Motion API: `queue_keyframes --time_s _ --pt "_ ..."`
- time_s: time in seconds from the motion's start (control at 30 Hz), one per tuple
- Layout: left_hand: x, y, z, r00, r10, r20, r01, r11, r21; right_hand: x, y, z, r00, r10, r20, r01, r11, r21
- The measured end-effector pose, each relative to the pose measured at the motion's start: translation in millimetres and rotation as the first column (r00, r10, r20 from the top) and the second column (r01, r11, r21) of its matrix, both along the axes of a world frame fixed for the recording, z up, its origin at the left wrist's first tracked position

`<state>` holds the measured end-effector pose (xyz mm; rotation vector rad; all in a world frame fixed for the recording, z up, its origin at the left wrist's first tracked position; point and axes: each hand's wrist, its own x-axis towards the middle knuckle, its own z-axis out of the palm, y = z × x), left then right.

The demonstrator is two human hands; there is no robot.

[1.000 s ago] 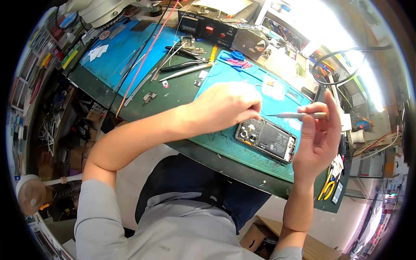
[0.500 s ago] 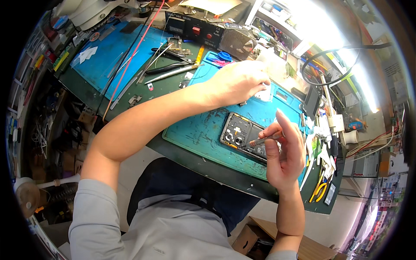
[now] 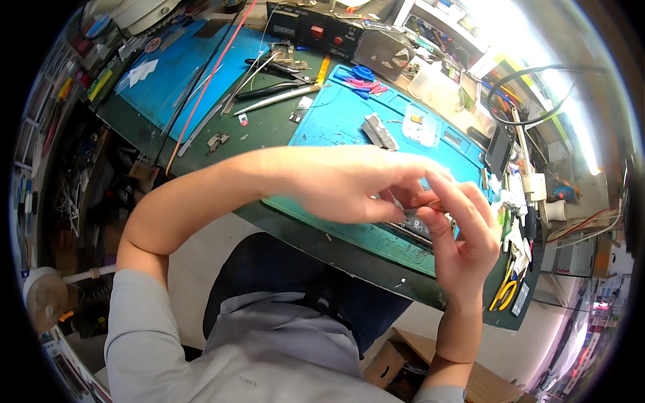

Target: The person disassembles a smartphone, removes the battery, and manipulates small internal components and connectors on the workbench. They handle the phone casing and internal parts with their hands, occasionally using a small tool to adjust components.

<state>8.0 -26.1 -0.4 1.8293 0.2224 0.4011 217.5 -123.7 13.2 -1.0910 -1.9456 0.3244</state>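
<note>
My left hand reaches across the mat with its fingers bent together and touching, or nearly touching, the fingers of my right hand. What it pinches, if anything, is hidden. My right hand is closed round a slim screwdriver, of which only a short piece shows between the fingers. Beneath both hands lies an opened phone, its black battery partly visible and the rest covered. Behind the hands a grey metal bracket-like piece lies on the blue work mat, beside a clear plastic box with a small orange-yellow part in it.
Blue and pink clips lie at the mat's far edge. Pliers and tweezers are to the left. A black power unit stands behind. Yellow-handled cutters lie at right. A red cable crosses the left side.
My left hand has come down from the clear box toward me, meeting my right hand above the phone. The bracket-like piece and the box now show. The whole view has shifted slightly.
</note>
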Motion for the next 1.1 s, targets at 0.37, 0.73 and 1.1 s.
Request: queue_keyframes --time_s 0.37,0.73,1.1 --pt "8 -15 -5 0.982 0.16 0.104 -0.164 0.986 0.03 -4 -1 -3 0.996 -0.014 -0.087 0.004 0.994 -0.112" --pt "8 -14 -8 0.975 0.193 0.108 -0.209 0.962 0.174 -1 -2 -6 0.981 0.009 -0.195 -0.043 0.985 -0.169" --pt "8 -15 -4 0.97 0.231 0.075 -0.235 0.97 0.053 -3 4 -10 0.983 0.042 -0.178 -0.062 0.992 -0.106"
